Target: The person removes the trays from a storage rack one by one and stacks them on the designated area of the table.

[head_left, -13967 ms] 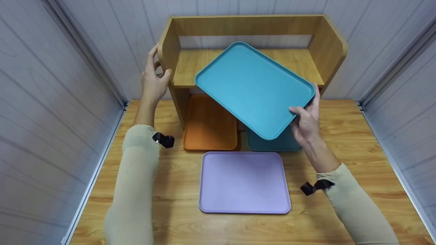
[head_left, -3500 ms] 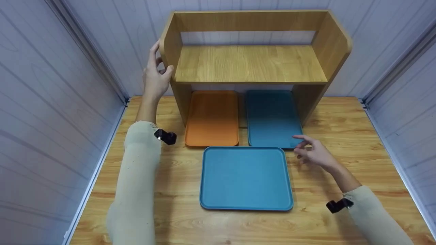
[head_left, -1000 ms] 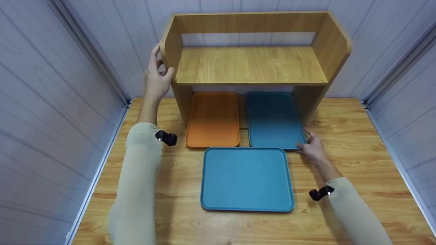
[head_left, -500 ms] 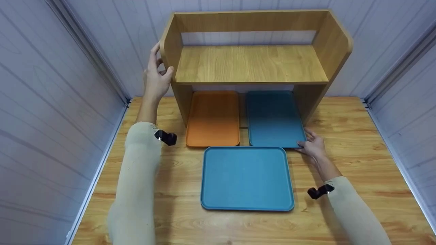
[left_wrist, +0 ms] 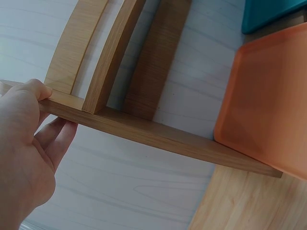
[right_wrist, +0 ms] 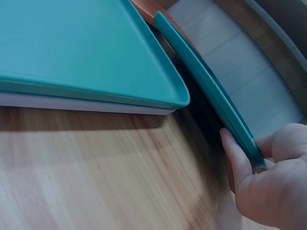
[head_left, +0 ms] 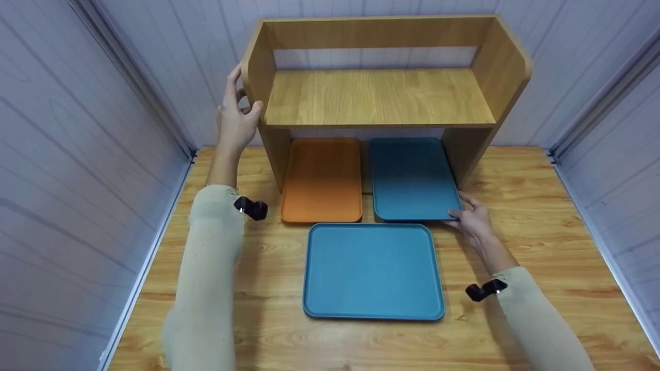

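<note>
Right hand: my right hand (head_left: 474, 222) pinches the near right corner of the rear tray (head_left: 412, 178), thumb on top and fingers (right_wrist: 236, 155) underneath. The right wrist view shows that corner lifted a little off the bench (head_left: 521, 206).
Left hand: my left hand (head_left: 236, 116) holds the left side panel of the shelf (head_left: 379, 98), thumb (left_wrist: 36, 88) hooked over the front edge and the other fingers flat against the outer face.
Rear tray: teal, at the back of the bench right of centre, its far end under the shelf and its near end sticking out toward me.
Front tray: a second teal tray (head_left: 372, 270) lies flat in the middle of the bench, just in front of the rear one; I see a narrow gap between them. In the right wrist view it sits on top of a pale lilac tray (right_wrist: 81, 103) whose edge shows beneath it.
Orange tray: an orange tray (head_left: 322, 178) lies flat just left of the rear tray, also partly under the shelf.
Shelf: wooden, standing at the back edge of the bench against the wall, its upper board bare.
Sleeves: beige sleeves on both my forearms, each with a small black camera mount at the wrist.
</note>
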